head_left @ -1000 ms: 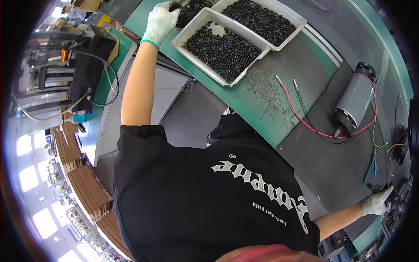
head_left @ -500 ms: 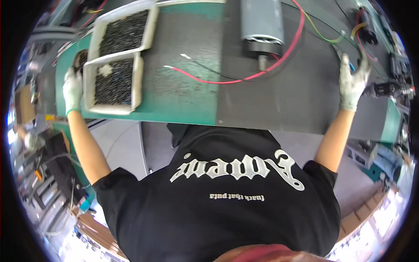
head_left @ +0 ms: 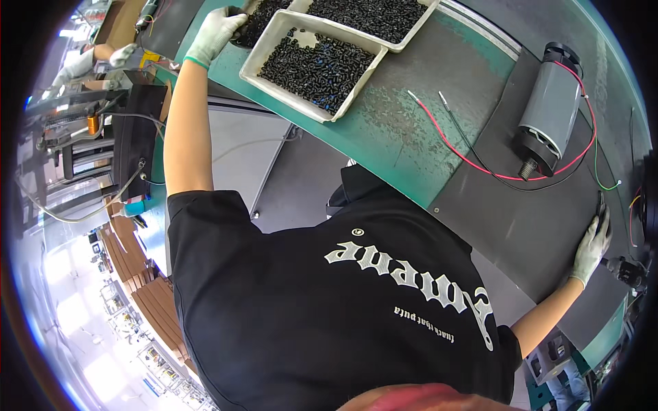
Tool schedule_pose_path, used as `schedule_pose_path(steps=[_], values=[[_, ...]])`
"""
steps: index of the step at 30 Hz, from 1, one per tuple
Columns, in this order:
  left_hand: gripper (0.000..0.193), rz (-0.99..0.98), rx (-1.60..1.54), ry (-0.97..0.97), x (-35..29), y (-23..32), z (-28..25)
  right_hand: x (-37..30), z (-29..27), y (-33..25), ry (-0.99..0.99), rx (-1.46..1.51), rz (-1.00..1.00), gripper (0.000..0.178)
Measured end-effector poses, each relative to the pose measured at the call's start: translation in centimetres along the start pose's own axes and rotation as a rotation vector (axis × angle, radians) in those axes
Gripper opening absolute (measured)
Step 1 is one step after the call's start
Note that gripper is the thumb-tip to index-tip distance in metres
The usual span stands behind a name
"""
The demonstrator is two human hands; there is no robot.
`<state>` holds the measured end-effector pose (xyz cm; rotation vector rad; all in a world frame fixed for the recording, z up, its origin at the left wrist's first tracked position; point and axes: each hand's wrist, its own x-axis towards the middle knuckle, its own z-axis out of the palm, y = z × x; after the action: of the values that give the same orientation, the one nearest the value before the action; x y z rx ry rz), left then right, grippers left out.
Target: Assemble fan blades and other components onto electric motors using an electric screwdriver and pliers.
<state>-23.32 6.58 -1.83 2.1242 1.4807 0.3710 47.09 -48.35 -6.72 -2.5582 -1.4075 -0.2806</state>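
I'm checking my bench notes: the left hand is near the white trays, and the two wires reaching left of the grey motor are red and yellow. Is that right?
Only the yellow is wrong: the head view shows a red wire and a black wire reaching left of the grey motor. The left hand is near the white trays.

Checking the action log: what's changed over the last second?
Right hand came off the black power tool and moved leftward onto the pliers, covering their handles; whether the fingers have closed is unclear. Left hand is still at the dark container. Motor and front white tray look unmoved on the bench.
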Motion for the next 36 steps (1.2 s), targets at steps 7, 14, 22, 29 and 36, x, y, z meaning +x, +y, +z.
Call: schedule_pose_path(steps=[7,14,22,29,36], values=[[0.014,-0.047,-0.846,0.144,-0.1,0.9,1.7,-1.4,-1.3,-1.6,-0.057,-0.039,0.057,0.05],[0.015,-0.067,-0.713,0.377,-1.8,1.8,2.5,-1.8,-0.8,-1.9,-0.072,-0.276,0.101,0.052],[0.02,0.387,0.073,0.435,-5.0,5.3,3.6,-3.3,-3.5,-8.0,0.286,0.917,0.528,0.043],[0.018,0.478,-1.815,-0.255,-14.3,32.8,20.7,-1.1,-8.4,-23.8,0.291,0.867,-0.113,0.045],[0.013,-0.02,-1.901,-0.387,-16.8,39.6,20.6,1.5,-11.1,-25.5,0.393,0.366,-0.414,0.045]])
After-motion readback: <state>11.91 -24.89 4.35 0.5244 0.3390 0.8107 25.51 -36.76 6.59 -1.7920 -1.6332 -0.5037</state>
